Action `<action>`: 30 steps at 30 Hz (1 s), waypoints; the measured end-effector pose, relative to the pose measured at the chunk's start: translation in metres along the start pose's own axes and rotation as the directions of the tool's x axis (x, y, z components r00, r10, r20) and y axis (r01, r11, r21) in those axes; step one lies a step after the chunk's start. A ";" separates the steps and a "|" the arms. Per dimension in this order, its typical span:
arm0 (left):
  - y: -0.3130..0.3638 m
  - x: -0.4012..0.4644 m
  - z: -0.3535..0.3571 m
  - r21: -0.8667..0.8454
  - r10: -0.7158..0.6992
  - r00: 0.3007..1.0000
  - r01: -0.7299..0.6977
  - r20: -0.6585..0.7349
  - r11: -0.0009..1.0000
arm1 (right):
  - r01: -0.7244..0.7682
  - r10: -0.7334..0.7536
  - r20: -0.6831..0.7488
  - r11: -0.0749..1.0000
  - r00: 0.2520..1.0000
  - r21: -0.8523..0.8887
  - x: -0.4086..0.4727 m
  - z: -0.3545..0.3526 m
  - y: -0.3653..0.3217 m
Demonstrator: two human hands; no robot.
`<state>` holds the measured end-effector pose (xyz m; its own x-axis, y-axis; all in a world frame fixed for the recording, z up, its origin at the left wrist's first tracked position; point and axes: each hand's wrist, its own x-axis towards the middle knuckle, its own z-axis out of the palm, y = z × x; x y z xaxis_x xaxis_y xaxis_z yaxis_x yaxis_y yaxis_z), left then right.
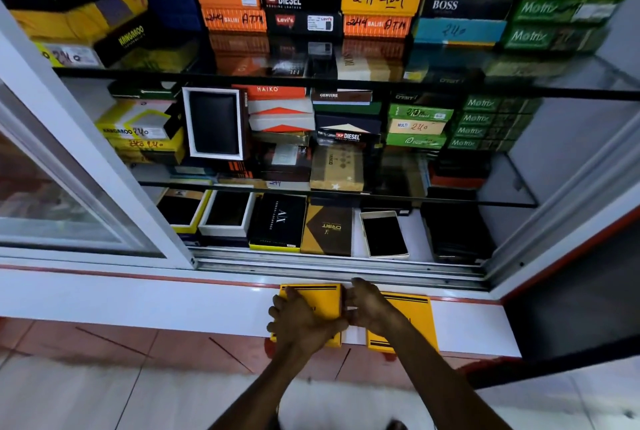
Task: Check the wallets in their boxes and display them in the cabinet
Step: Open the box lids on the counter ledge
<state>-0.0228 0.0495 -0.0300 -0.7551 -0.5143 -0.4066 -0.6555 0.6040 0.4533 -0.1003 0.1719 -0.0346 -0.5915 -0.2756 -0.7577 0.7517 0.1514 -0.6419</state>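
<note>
- Both hands sit on the ledge [138, 298]: left hand [304, 320] clasps the left yellow box [322, 298]; right hand [372, 305], fingers curled, presses the right box [415, 312].
- Risk: either box overhangs the ledge edge below the grip and could tip off.
- Beyond the grip, cabinet [346, 268] open.
</note>
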 end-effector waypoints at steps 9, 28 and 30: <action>-0.059 0.009 -0.064 -0.876 0.040 0.990 0.102 0.137 0.472 | 0.183 -0.417 -0.276 0.778 0.866 -0.601 0.001 0.009 0.015; -0.069 0.017 -0.013 -0.699 -0.055 0.997 -0.002 -0.058 0.716 | 0.303 -0.439 -0.341 0.872 0.831 -0.385 0.028 -0.005 0.044; -0.065 0.012 -0.020 -0.643 -0.049 0.996 -0.012 -0.078 0.765 | 0.368 -0.501 -0.342 0.846 0.795 -0.384 -0.007 0.002 0.027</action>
<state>0.0103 -0.0082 -0.0484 -0.7207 -0.5891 -0.3655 -0.5003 0.0770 0.8624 -0.0751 0.1757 -0.0460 -0.9466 0.0291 -0.3209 0.3062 0.3916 -0.8677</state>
